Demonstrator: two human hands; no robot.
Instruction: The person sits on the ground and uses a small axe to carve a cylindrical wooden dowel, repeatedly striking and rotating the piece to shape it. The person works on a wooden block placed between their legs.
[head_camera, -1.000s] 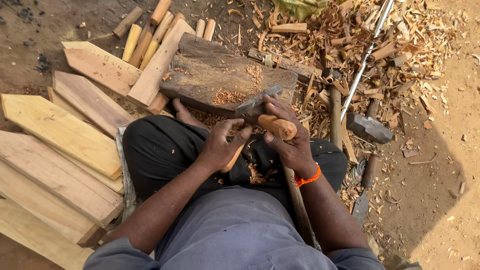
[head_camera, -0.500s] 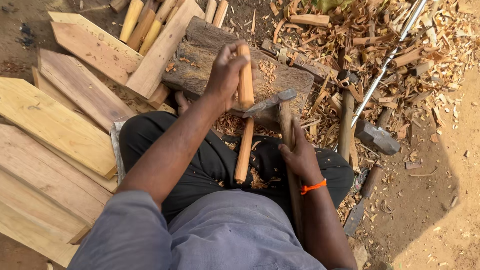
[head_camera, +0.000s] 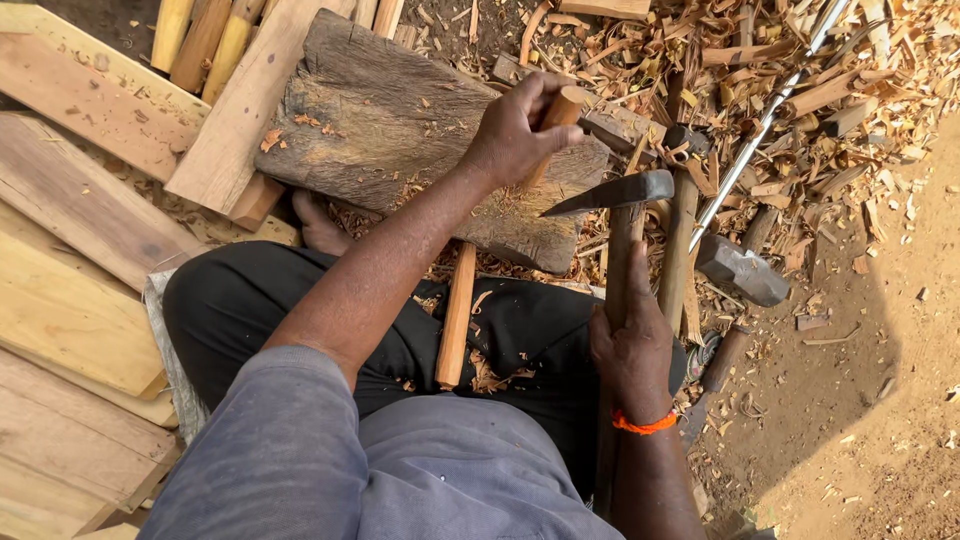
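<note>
Left hand (head_camera: 520, 130) clenched round stick (head_camera: 458, 310) over chopping block (head_camera: 400, 130); right hand (head_camera: 632, 345) gripping adze (head_camera: 620, 195); shavings (head_camera: 700, 60) beyond, planks (head_camera: 80, 250) leftward.

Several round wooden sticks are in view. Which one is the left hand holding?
The long pale stick running from the lap up onto the dark chopping block; the left hand grips its top end. The other sticks lie untouched at top left.

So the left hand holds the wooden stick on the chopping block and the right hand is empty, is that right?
Not quite. The left hand does hold the stick on the block, but the right hand is not empty: it grips the adze by its handle, as the head view shows.
</note>
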